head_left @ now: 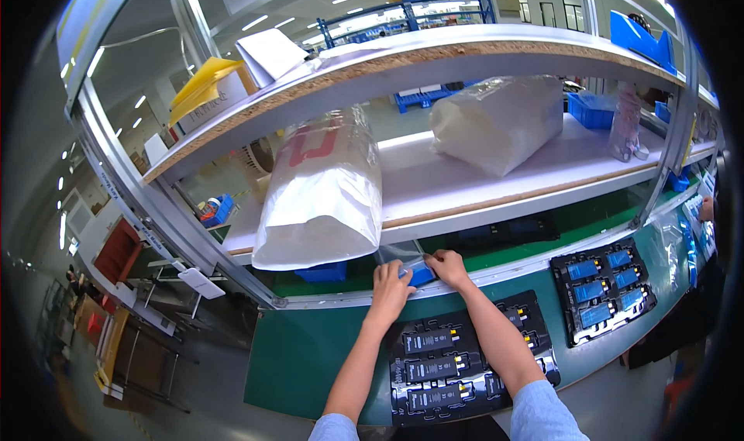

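Observation:
Both my arms reach forward over the green bench. My left hand (pixel 390 290) has its fingers bent at the left side of a small blue piece (pixel 421 275) below the lower shelf's edge. At the right side of the same piece, my right hand (pixel 449 268) is closed in a pinch. A clear plastic sheet or bag (pixel 401 253) lies just beyond the fingers; what exactly each hand grips is too small to tell. Under my right forearm sits a black tray (pixel 396 348) with several flat black batteries (pixel 432 368), partly hidden by the arm.
Another black tray (pixel 572 334) holding blue-faced batteries (pixel 590 290) lies to the right. Large plastic bags (pixel 319 201) stand on the lower shelf (pixel 418 184), one overhanging its edge. Below it is a blue bin (pixel 322 273). Metal posts (pixel 147 208) frame the bench. A person's dark sleeve shows far right.

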Demonstrator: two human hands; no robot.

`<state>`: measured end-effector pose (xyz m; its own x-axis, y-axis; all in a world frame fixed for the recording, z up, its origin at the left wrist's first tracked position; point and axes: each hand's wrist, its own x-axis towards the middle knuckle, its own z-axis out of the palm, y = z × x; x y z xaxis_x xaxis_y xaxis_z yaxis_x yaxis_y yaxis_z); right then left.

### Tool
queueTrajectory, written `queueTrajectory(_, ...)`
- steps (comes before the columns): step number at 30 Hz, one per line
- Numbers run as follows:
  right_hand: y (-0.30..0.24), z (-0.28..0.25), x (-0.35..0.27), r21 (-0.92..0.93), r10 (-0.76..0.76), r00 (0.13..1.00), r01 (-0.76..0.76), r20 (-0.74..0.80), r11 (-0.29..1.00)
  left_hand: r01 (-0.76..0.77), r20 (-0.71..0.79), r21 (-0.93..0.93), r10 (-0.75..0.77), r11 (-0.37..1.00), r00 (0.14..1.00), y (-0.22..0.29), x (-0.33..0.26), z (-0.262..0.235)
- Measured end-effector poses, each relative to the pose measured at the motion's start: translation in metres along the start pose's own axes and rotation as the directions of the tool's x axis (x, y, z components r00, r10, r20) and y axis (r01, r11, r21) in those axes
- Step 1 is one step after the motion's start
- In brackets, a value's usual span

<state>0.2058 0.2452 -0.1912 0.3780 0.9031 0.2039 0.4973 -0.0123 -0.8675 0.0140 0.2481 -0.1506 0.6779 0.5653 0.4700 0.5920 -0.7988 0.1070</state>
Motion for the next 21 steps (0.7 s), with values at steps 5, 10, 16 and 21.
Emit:
queueTrajectory(5,-0.004,-0.003,-0.002,0.023,0.029,0.999,-0.029,0.027,0.999,0.044,0.052,-0.107,-0.039,0.993,0.998,-0.001,0.000,-0.007)
queueTrajectory(10,-0.006,-0.003,-0.002,0.020,0.047,0.998,-0.048,0.048,0.999,0.050,0.067,-0.076,-0.045,0.996,0.997,0.000,-0.002,-0.003)
queueTrajectory(16,-0.002,-0.003,0.000,0.014,0.056,0.998,-0.056,0.039,0.998,0.030,0.074,-0.056,-0.026,0.998,0.997,0.002,0.000,-0.006)
queueTrajectory(21,-0.004,-0.004,0.000,0.020,0.070,0.996,-0.072,0.057,0.997,-0.129,-0.017,0.197,0.135,0.972,0.991,0.010,0.004,-0.006)
